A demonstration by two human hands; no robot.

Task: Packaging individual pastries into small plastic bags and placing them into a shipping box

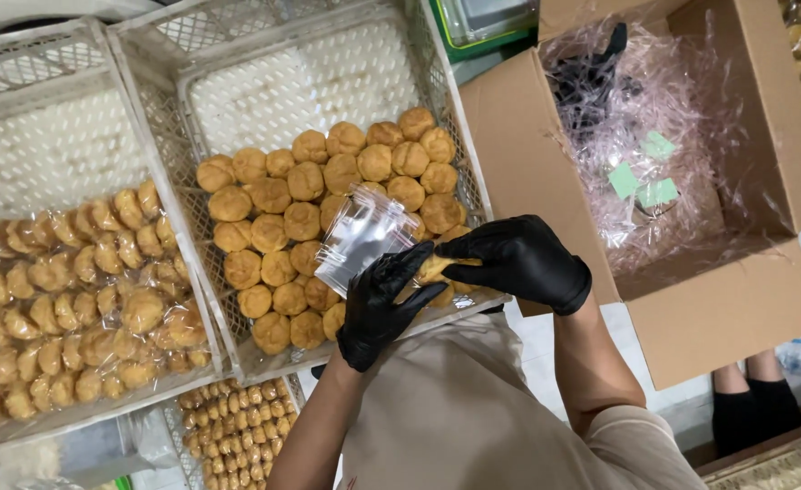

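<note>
- Head view: the left hand (pixel 378 308), in a black glove, has its grip pinched on a small clear bag (pixel 362 236). The bag stands up and away from the fingertips, mouth toward the right hand, seemingly so a piece can slide in.
- The right hand (pixel 518 259), also gloved, has its grip closed around a golden pastry (pixel 439 268), just beside the left fingertips and at the bag's lower edge.
- Right under both grips sits a white crate (pixel 237 54) of loose pastries (pixel 301 209), near enough for a short reach.
- Left of the left grip, a second crate (pixel 47 136) holds bagged pastries (pixel 74 299), kept apart from the loose ones.
- Right of the right grip, an open box (pixel 718 308) is stuffed with clear bags (pixel 645 136).
- Below the grips, more bagged pieces lie in a lower crate (pixel 233 426). Another person's feet (pixel 750 408) show below the box.
</note>
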